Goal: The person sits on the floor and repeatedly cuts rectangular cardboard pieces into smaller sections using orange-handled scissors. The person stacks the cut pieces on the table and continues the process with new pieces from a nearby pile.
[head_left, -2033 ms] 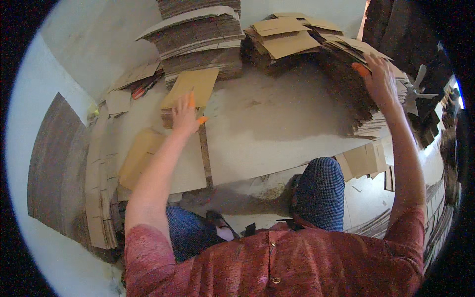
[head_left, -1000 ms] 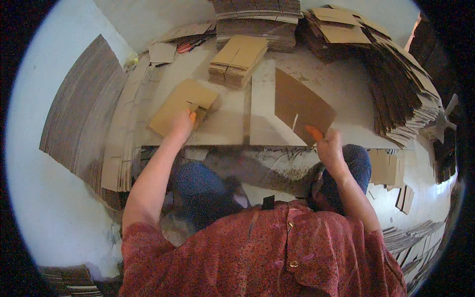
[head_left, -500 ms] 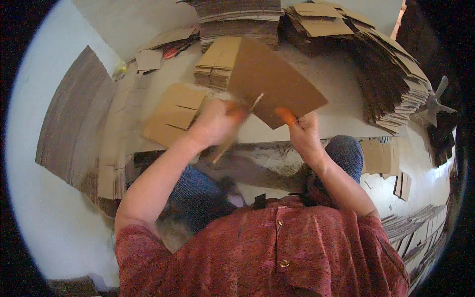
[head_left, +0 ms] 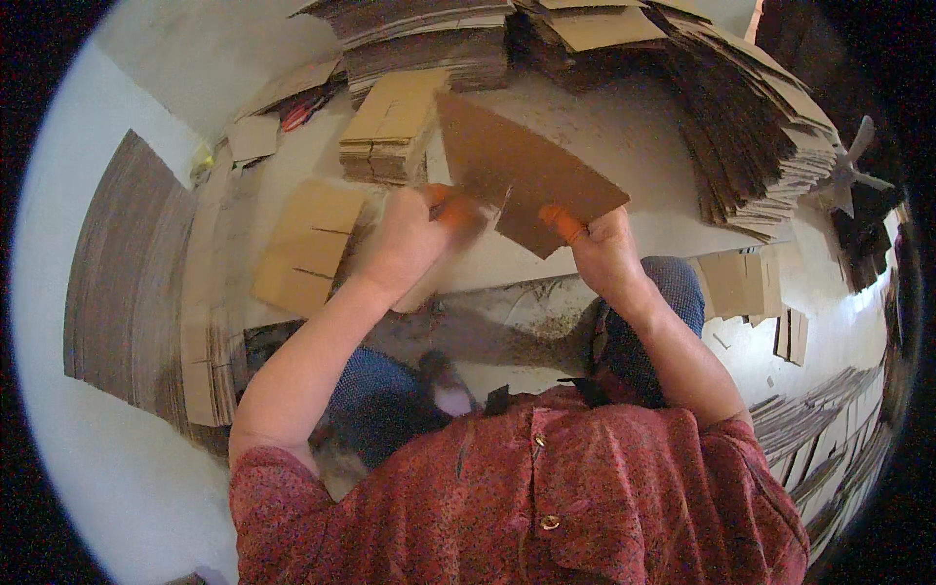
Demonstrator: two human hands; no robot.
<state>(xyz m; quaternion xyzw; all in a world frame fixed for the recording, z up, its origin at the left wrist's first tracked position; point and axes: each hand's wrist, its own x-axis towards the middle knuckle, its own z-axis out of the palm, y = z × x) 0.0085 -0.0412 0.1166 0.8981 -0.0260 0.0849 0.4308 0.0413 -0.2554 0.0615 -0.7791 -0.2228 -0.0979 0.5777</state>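
A brown cardboard sheet [head_left: 531, 161] is tilted in the air in front of me, above the work surface. My right hand [head_left: 600, 244] grips its lower right corner, an orange finger cover showing against the face. Close to the sheet's left edge, my left hand [head_left: 419, 229] is curled and partly blurred, also with orange on its fingers. Beneath it shows part of a second, tan cardboard piece [head_left: 419, 294], which it pinches. A pale slit or edge marks the sheet between both hands; whether the two pieces are joined there, I cannot tell.
Slotted cardboard pieces [head_left: 310, 244] lie left of my hands. Behind is a neat cardboard stack [head_left: 390, 122], with taller piles [head_left: 424, 54] at the back. A fanned row [head_left: 736, 136] leans on the right. Red-handled scissors or pliers [head_left: 304, 112] rest at the back left.
The view has shifted, so the surroundings sit further left. The left hand has moved slightly against the sheet, and the tan piece under it shows at another angle. The right hand keeps its grip.
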